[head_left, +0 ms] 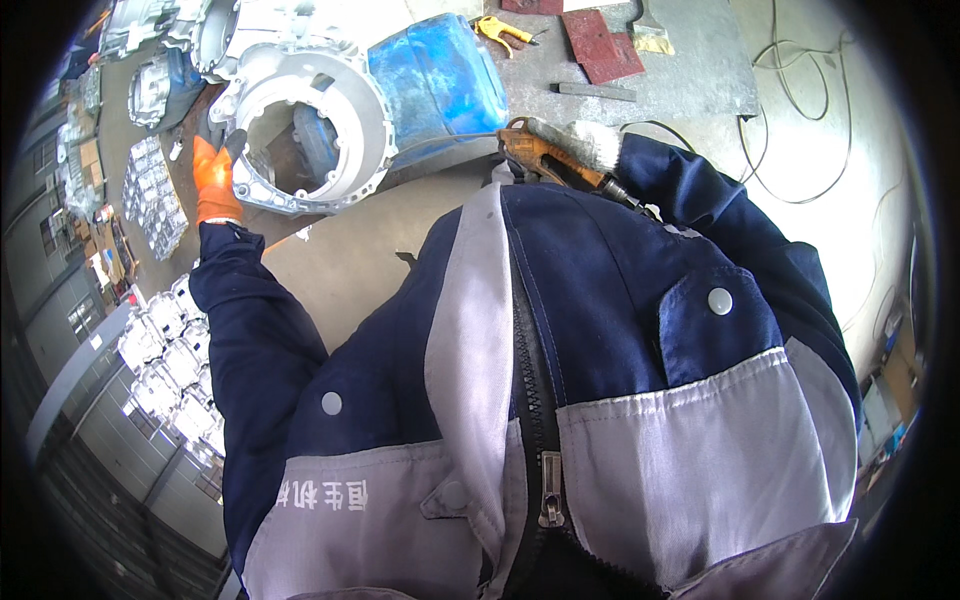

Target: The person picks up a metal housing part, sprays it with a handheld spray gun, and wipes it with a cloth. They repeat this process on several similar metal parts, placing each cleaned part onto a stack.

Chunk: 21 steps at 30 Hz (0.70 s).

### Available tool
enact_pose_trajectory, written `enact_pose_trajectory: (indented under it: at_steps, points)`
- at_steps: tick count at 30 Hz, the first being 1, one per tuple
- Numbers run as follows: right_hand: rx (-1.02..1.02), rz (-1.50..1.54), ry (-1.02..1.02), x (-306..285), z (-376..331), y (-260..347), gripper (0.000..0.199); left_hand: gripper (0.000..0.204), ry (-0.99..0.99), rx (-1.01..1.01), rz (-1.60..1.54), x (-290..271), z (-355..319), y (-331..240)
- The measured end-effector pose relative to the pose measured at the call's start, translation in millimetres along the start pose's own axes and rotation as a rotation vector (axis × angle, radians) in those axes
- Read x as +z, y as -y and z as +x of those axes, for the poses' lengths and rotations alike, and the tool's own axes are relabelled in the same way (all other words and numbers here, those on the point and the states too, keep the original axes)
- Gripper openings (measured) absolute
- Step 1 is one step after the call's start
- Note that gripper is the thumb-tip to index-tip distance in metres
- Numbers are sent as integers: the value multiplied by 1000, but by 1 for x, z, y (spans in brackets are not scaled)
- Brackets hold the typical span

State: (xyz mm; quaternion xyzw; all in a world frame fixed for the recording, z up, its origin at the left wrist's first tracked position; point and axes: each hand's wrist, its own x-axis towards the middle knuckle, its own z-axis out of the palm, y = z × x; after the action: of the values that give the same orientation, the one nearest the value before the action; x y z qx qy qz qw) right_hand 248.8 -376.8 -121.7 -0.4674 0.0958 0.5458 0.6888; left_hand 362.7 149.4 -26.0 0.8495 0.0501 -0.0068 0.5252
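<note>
My left hand (216, 180), in an orange glove with dark fingertips, is closed on the left edge of a ring-shaped cast-metal housing (368, 125). The housing is silver, with a wide round opening and bolt holes along its flange. To its right, my right hand (585, 143), in a whitish knit glove, grips an orange power drill (532, 152). The drill's dark chuck points toward my chest at the right, and part of its body is hidden by the glove and my jacket.
A blue plastic container (440, 75) stands behind the housing. On the grey tabletop (690, 85) lie a yellow air blow gun (502, 33), dark red sheets (598, 48), a brush (652, 28) and a dark bar (597, 91). Cables (825, 110) loop across the floor. More castings (175, 365) sit at left.
</note>
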Motion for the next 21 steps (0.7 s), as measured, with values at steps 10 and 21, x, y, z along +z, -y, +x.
enact_pose_trajectory:
  at_steps: [10,21]
  points:
    - [4,81,-3,-11,15,-20,47,57,-12,-36,-16,2,-1,-2]
    - [-239,-348,-59,-7,7,-16,47,65,-10,27,-1,-1,1,3]
